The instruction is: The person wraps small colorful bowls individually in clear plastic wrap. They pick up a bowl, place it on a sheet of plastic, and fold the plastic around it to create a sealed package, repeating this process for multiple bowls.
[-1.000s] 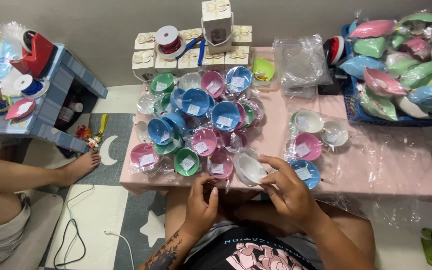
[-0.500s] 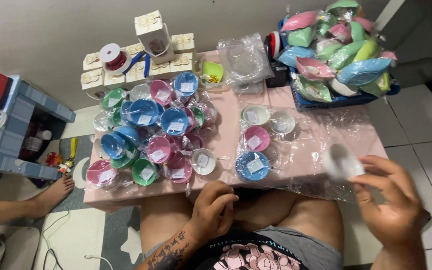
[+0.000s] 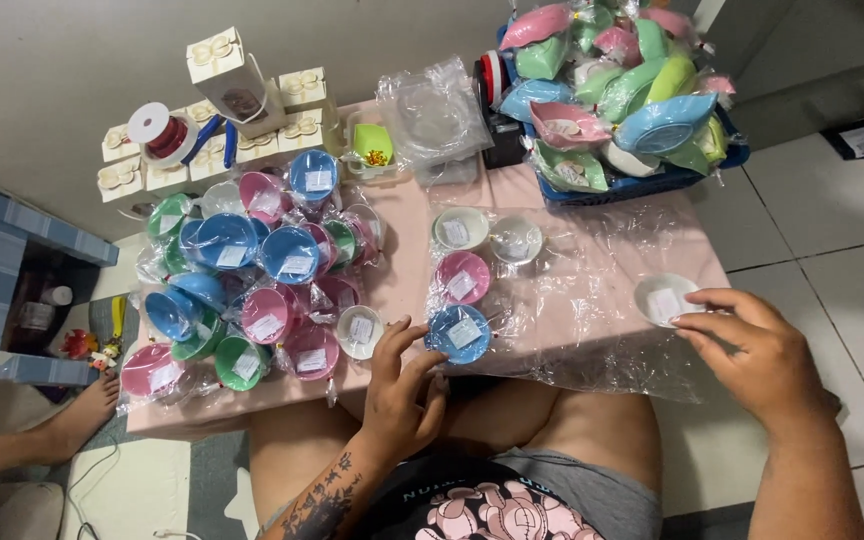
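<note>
- The right hand [image 3: 762,355] holds a small white plastic bowl with a paper label [image 3: 664,299] at the right end of the low pink counter [image 3: 407,270]; its fingers [image 3: 722,325] curl loosely round the bowl's near rim, thumb below, seemingly to keep it level on the film.
- That white bowl rests on a crinkled clear plastic sheet [image 3: 592,300] spread over the counter's right half, probably as wrapping laid ready beneath it.
- The left hand [image 3: 402,385] sits at the counter's front edge, fingers half spread and holding nothing, its fingertips just beside a blue labelled bowl [image 3: 459,333] at the sheet's left border.
- Behind the blue bowl on the sheet stand a pink bowl [image 3: 462,277] and two white bowls [image 3: 488,233], well apart from the held one.
- Left of the sheet lies a crowded heap of wrapped blue, pink and green bowls [image 3: 252,280], apparently kept separate as finished pieces.
- At the counter's far edge stand small cream cardboard boxes [image 3: 242,100] and a spool of red ribbon [image 3: 157,132].
- At the counter's far right corner a blue tray piled with bagged pastel dishes [image 3: 622,90] sits.
- Another person's bare foot [image 3: 77,415] rests on the floor left of the counter.
</note>
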